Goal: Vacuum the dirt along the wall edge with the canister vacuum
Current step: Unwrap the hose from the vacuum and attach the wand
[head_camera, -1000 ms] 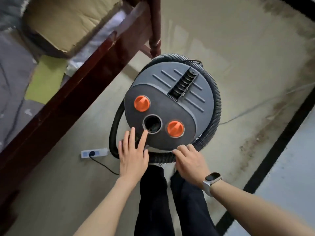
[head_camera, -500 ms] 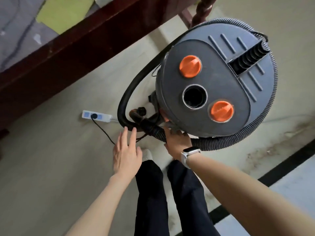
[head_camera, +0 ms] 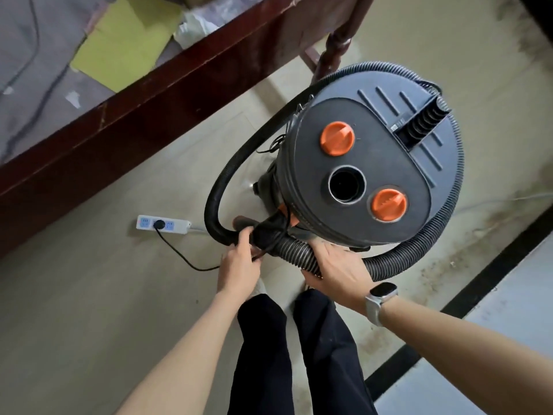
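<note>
Both hands on the ribbed hose at the near side of the canister vacuum.

The right hand [head_camera: 338, 269] wraps around the grey ribbed hose [head_camera: 398, 259], fingers curled under it and thumb over the top, just below the canister vacuum [head_camera: 368, 163]. The left hand [head_camera: 239, 265] curls its fingers round the black end of the same hose where it meets the vacuum's lower front, with a thin black cord [head_camera: 179, 256] running under that hand. A smartwatch [head_camera: 380, 298] sits on the right wrist. The hose loops all the way round the vacuum's body. Two orange knobs [head_camera: 337, 138] and an open round port [head_camera: 347, 184] sit on the vacuum's lid. Left of the vacuum a white power strip [head_camera: 163, 224] lies on the floor, the cord plugged into it. Right of the vacuum, dirt [head_camera: 443, 265] streaks the floor beside a black strip [head_camera: 478, 280]. Above the vacuum runs a dark wooden frame [head_camera: 149, 115].
</note>
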Demonstrator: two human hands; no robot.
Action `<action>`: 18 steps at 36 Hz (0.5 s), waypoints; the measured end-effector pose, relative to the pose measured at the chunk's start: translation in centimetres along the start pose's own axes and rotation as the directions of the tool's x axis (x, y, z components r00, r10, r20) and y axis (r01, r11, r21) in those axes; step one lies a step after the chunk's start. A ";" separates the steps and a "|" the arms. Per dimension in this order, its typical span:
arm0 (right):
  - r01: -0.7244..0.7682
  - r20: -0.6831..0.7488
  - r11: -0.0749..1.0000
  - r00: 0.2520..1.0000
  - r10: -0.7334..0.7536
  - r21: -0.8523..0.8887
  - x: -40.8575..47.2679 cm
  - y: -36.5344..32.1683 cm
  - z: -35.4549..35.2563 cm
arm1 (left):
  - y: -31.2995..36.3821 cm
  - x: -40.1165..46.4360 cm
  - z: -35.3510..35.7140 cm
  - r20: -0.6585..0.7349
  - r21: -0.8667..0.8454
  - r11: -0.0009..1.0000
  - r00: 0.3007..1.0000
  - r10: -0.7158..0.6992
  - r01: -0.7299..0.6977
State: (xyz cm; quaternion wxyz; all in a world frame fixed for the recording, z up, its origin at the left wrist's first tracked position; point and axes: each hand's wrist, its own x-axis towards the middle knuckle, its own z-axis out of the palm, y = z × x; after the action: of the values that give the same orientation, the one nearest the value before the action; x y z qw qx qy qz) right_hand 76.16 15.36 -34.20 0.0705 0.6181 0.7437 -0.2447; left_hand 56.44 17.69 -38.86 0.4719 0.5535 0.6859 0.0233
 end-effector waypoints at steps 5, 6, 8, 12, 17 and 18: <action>0.014 0.040 1.000 0.999 -0.014 -0.005 -1.0 0.2 -0.6 | -1.2 -0.3 -1.9 -0.125 -0.200 0.978 0.988 -0.092 0.066; 0.014 0.037 1.000 0.999 -0.013 -0.003 -1.1 0.0 -0.6 | -1.5 -0.3 -2.4 -0.160 -0.259 0.962 0.978 -0.136 0.092; 0.000 0.036 1.000 0.999 0.001 -0.011 -1.3 -0.2 -0.8 | -2.1 -0.1 -3.7 -0.234 -0.369 0.919 0.944 -0.234 0.136; -0.051 0.019 0.999 0.999 0.051 0.017 -2.2 0.2 -1.5 | -3.3 0.6 -6.1 -0.299 -0.463 0.865 0.885 -0.358 0.194; 0.037 -0.067 0.999 0.997 -0.036 0.024 -4.0 0.4 -2.6 | -3.1 0.8 -6.6 -0.149 -0.423 0.863 0.919 -0.366 0.275; 0.039 -0.087 0.999 0.996 -0.036 0.031 -4.2 0.4 -2.8 | -2.8 0.7 -6.5 -0.122 -0.405 0.866 0.921 -0.369 0.293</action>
State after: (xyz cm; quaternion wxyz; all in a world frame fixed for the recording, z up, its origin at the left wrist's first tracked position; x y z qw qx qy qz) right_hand 78.04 12.93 -30.14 0.0236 0.6151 0.7533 -0.2314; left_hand 50.02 20.33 -37.25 0.4968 0.3202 0.7964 0.1278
